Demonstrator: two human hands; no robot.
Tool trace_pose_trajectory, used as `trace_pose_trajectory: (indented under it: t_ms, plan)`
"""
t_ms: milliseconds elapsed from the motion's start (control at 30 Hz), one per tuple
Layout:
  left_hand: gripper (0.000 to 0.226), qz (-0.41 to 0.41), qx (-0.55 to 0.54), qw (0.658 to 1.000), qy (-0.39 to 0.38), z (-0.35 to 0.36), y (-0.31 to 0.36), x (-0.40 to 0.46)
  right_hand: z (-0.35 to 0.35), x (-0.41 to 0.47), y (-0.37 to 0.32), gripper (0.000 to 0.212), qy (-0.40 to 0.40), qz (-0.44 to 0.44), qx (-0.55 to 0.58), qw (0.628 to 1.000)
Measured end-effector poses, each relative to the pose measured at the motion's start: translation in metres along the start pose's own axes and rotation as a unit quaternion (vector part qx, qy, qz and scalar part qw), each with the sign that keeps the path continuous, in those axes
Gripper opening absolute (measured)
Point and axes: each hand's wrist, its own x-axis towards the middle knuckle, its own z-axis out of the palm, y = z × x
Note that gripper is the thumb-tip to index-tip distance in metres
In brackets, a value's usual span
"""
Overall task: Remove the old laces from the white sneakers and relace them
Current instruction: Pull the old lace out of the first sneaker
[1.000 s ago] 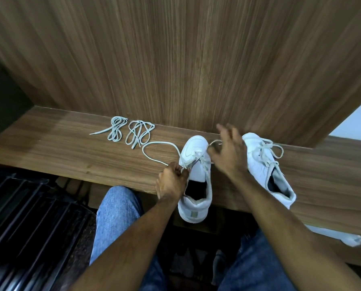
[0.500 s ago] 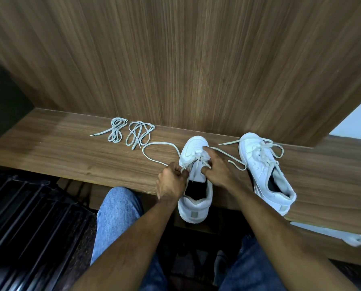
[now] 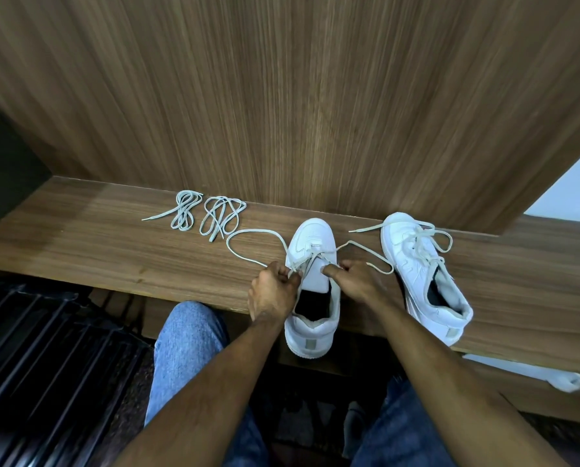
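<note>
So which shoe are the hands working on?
The middle sneaker, heel hanging over the shelf edge. Both hands grip its lace; the other sneaker lies untouched to its right.

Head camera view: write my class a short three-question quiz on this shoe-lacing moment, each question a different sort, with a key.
1. True or false: both hands are at the nearer sneaker.
2. How many loose lace bundles lie on the wooden shelf? A) one B) two C) four
3. Fill in: the other sneaker lies to the person's ____.

Key: 1 true, the left hand and right hand pinch its lace; 2 B; 3 right.
</note>
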Motion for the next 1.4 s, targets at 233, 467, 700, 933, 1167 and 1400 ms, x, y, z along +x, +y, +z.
trace_pose_trajectory:
  t_ms: [233,467,700,933,1167,1400]
  plan:
    - [0.022,0.001,0.001,1.000,-0.001,0.001,0.000,0.002,0.008,0.012,-0.011,0.042,0.088,-0.173,0.024,0.981]
    - [0.021,0.000,0.013,1.000,0.005,0.001,0.000,0.002,0.004,0.030,-0.023,0.013,0.071,-0.093,-0.005,0.993]
    - [0.021,0.005,0.014,1.000,0.007,0.002,0.000,0.004,0.001,0.030,-0.011,0.024,0.052,-0.060,0.006,0.997]
    - [0.020,0.006,0.003,1.000,0.008,0.002,-0.001,0.004,-0.022,0.014,-0.004,0.011,0.220,-0.016,0.176,0.959]
    - [0.020,0.005,0.017,1.000,0.008,0.002,0.001,0.005,0.008,-0.013,-0.003,0.033,0.062,-0.117,-0.036,0.991]
    - [0.033,-0.088,-0.268,0.959,-0.033,0.000,-0.016,0.013,0.014,-0.013,0.012,0.009,0.133,-0.035,0.169,0.976]
